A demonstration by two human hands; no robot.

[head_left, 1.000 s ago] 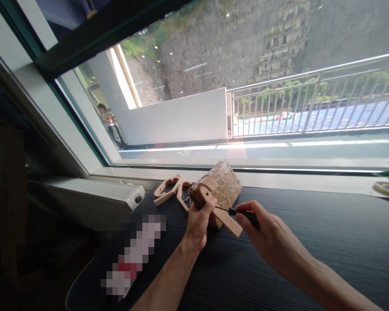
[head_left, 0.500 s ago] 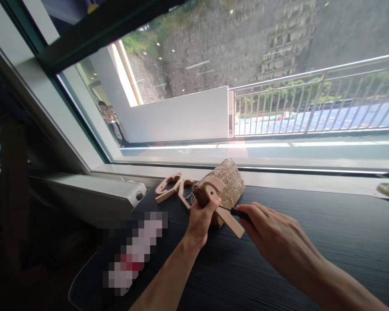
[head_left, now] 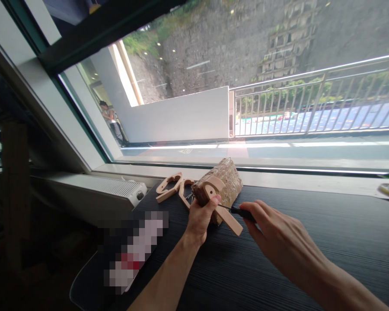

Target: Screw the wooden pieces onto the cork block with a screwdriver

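My left hand (head_left: pixel 198 218) is closed around a light wooden cut-out piece (head_left: pixel 232 222), with the thumb pressed on its face. The piece has a curved head with a small hole and a straight leg slanting down to the right. Behind it lies a rough, mottled tan block (head_left: pixel 230 177), like a short log, tilted on the table. My right hand (head_left: pixel 268 222) grips the black handle of a thin-shafted tool (head_left: pixel 241 212) that looks like a screwdriver. Its shaft points left and meets the wooden piece beside my left thumb; the tip is hard to make out.
Two more wooden cut-outs, a curved one (head_left: pixel 169 188) and an angular one (head_left: pixel 183 196), lie left of the block with small metal bits. A blurred-out pale, red-marked item (head_left: pixel 136 250) is on the dark table (head_left: pixel 327 233). A radiator (head_left: pixel 94 188) and window sill (head_left: pixel 294 179) border it.
The block and wooden piece have shifted very slightly left. Both hands keep their grips, and the tool stays at nearly the same spot.
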